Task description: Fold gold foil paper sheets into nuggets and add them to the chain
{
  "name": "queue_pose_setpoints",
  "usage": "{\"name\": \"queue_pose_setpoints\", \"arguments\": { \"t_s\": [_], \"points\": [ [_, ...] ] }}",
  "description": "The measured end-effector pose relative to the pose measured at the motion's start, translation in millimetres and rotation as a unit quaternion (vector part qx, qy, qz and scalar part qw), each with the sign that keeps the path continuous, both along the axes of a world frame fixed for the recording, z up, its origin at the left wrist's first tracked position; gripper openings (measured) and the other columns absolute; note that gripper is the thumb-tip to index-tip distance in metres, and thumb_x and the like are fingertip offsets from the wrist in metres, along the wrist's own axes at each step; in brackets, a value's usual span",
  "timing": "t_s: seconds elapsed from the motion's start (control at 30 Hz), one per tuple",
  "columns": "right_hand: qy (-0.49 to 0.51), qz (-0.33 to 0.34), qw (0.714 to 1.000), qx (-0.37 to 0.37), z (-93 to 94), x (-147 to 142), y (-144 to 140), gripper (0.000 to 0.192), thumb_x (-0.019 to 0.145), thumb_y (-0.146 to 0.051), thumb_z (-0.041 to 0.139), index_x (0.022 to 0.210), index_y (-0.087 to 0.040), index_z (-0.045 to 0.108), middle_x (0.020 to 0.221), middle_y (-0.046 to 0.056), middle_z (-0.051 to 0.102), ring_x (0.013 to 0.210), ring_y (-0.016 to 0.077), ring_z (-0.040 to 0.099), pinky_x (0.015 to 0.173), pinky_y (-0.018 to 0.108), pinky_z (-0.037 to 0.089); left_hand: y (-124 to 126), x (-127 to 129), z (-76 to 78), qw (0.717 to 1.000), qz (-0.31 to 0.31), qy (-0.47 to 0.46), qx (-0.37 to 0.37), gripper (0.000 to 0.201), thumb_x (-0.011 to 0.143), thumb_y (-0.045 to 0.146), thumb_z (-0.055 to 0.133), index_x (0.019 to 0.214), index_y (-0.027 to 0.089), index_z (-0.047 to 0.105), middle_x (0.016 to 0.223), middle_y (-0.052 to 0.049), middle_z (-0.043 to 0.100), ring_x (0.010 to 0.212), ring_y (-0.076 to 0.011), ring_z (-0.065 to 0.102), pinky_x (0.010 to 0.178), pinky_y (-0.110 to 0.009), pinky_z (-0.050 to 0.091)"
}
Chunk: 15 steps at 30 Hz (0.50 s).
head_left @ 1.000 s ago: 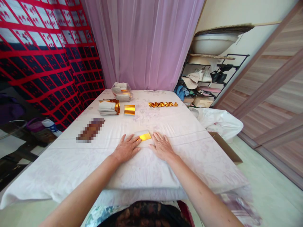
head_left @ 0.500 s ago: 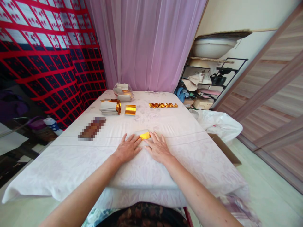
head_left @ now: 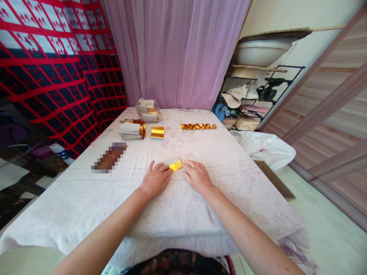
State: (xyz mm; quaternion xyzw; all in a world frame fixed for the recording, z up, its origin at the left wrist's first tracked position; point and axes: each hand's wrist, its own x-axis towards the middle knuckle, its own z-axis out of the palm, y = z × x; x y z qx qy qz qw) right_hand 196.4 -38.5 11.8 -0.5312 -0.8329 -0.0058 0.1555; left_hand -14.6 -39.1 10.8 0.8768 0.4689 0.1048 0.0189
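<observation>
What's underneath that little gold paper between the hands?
The gold paper lies on a pale sheet, whose far edge shows beyond it, on the tablecloth. The left hand and right hand cover the near edges, so what lies beneath there is hidden.

The folded paper (head_left: 175,165) near the table's front edge had a glossy gold foil face and a matt white border. The tablecloth (head_left: 229,183) was soft matt cloth with a faint floral print. Toward the far edge, the twisted strip (head_left: 197,126) and small roll (head_left: 157,132) gleamed like metallic foil; the stack of sheets (head_left: 130,130) looked matt paper.
</observation>
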Motion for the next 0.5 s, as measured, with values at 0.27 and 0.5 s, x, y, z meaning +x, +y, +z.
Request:
{"name": "queue_pose_setpoints", "arguments": {
  "t_s": [0.27, 0.5],
  "points": [
    [0.063, 0.15, 0.987, 0.011, -15.9, -15, 21, 0.018, 0.09, -0.015, 0.058, 0.098, -0.021, 0.073, 0.101, 0.006, 0.071, 0.094, 0.0192, 0.063, 0.087, 0.034, 0.049, 6, -6, -1.7, 0.998, 0.017, -0.057, -0.021, 0.014, 0.091, 0.029, 0.059, 0.103, 0.023, 0.064, 0.104, -0.004, 0.072, 0.105, -0.0233, 0.062, 0.108, -0.051, 0.029],
    [0.115, 0.148, 0.982, 0.023, -21.2, -11, 18, 0.017, 0.089, -0.015, 0.059, 0.1, -0.021, 0.071, 0.102, 0.006, 0.07, 0.092, 0.0206, 0.061, 0.083, 0.037, 0.049, 15, -16, -5.1, 0.994, -0.015, -0.102, -0.03, 0.014, 0.088, 0.032, 0.065, 0.098, 0.022, 0.063, 0.099, -0.002, 0.073, 0.1, -0.0232, 0.064, 0.107, -0.052, 0.029]
  ]
}}
